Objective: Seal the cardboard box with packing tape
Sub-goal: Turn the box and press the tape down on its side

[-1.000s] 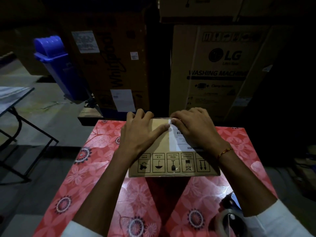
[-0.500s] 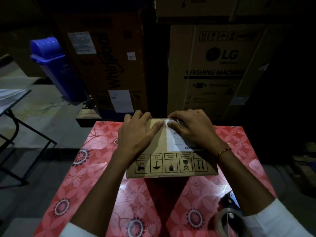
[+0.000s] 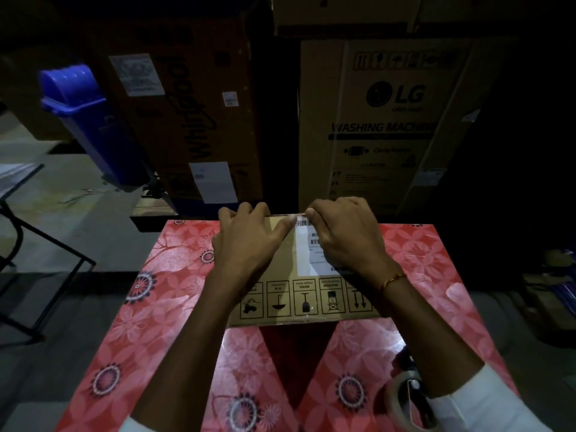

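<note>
My left hand [image 3: 246, 241] and right hand [image 3: 343, 235] cover much of the cardboard box [image 3: 280, 275] top, so I cannot see the far edge under my fingers. The white label [image 3: 307, 254] is half hidden by my right hand, its print too small to read. The tape dispenser [image 3: 408, 397] sits partly behind my right sleeve [image 3: 486, 403] and runs off the bottom edge. The clear tape itself I cannot make out in this dim light.

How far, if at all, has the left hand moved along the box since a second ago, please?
Yes, slightly. The left hand has slid away from the person along the cardboard box: its thumb, which lay on the white label, now sits at the box's far edge.
</note>
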Motion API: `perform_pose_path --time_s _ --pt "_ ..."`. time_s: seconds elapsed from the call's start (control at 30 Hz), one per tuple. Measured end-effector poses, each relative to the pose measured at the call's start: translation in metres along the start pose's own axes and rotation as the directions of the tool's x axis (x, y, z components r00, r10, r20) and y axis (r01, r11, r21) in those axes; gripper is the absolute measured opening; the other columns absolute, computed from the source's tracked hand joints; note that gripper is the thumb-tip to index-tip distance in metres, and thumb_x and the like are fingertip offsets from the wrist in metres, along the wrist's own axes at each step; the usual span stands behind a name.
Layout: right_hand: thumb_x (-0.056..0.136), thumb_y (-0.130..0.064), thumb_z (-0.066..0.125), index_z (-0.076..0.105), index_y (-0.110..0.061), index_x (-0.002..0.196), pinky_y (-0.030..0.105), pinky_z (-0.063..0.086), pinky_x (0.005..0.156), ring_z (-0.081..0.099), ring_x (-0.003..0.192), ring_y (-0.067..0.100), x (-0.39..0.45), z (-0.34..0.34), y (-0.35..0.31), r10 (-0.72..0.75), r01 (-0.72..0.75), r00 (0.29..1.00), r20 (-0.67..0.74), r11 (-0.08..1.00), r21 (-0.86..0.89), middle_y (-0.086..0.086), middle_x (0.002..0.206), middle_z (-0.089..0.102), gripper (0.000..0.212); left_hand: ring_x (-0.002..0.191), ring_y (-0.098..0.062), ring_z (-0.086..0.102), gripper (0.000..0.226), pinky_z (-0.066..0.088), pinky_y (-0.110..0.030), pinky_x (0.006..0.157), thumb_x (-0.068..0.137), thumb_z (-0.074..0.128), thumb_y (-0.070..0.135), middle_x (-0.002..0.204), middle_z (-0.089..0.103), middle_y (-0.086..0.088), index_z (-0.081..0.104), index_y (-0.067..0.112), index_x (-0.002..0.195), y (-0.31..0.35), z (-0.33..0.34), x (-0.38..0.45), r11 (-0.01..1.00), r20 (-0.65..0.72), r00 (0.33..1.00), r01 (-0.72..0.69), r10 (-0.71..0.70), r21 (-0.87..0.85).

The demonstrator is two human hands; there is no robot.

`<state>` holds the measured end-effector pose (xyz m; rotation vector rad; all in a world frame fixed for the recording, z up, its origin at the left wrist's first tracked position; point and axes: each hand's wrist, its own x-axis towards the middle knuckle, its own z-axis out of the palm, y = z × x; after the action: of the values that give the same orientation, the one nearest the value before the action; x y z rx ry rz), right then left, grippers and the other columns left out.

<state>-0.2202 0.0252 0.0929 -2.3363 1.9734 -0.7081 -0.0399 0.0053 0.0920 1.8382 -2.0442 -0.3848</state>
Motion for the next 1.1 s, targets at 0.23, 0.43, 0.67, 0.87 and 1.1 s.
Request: perform_pose_path --time_s 0.23,0.43,0.67,0.87,1.1 --pt "0.095 -0.078 0.026 0.053 -0.028 0.083 0.043 0.036 0.097 0.053 0.077 0.017 -0.001 0.007 -0.013 0.134 -0.138 0.99 -0.054 0.986 -0.089 -0.009 0.075 0.056 0.058 0.122 -0.023 0.035 0.044 0.036 -0.039 0.084 0.098 0.038 0.059 0.12 0.048 0.005 0.053 0.028 0.125 -0.011 -0.01 0.002 0.993 0.119 0.989 -0.077 0.088 -0.094" --pt "0.107 -0.046 0.034 0.061 -0.024 0.107 0.044 0.04 0.091 0.057 0.093 0.023 0.0 -0.006 -0.008 0.025 -0.018 0.997 0.067 0.995 -0.099 -0.001 0.098 0.067 0.034 0.111 -0.023 0.041 0.048 0.034 -0.04 0.078 0.095 0.029 0.068 0.109 0.053 0.006 0.057 0.031 0.109 -0.001 0.002 -0.005 1.0 -0.095 0.995 0.006 -0.007 -0.012" --pt "0.108 -0.04 0.031 0.063 -0.025 0.109 0.045 0.02 0.123 0.06 0.102 0.022 -0.002 -0.003 -0.001 0.024 -0.021 0.999 0.046 0.997 -0.068 -0.002 0.101 0.069 0.035 0.121 -0.024 0.041 0.039 0.039 -0.043 0.087 0.099 0.036 0.058 0.124 0.051 0.006 0.061 0.037 0.119 -0.006 -0.002 0.001 0.994 -0.013 1.0 0.01 -0.012 -0.108" --pt "0.105 -0.053 0.03 0.064 -0.032 0.118 0.052 0.04 0.105 0.048 0.119 0.023 -0.016 0.001 0.012 0.246 -0.244 0.969 -0.01 0.964 0.103 -0.006 0.119 0.06 0.042 0.134 -0.022 0.042 0.048 0.043 -0.046 0.103 0.098 0.051 0.046 0.157 0.031 0.002 0.042 0.036 0.144 -0.029 0.0 -0.003 0.853 -0.039 0.996 0.045 -0.077 -0.521" --pt "0.095 -0.073 0.037 0.05 -0.026 0.106 0.046 0.056 0.081 0.065 0.088 0.023 -0.03 0.002 0.036 0.481 -0.44 0.877 0.016 0.789 0.428 -0.002 0.098 0.066 0.05 0.116 -0.036 0.063 0.086 0.051 -0.06 0.096 0.075 0.039 0.086 0.13 0.064 -0.012 0.053 0.024 0.133 -0.04 0.013 -0.014 0.628 0.1 0.931 0.313 -0.352 -0.713"
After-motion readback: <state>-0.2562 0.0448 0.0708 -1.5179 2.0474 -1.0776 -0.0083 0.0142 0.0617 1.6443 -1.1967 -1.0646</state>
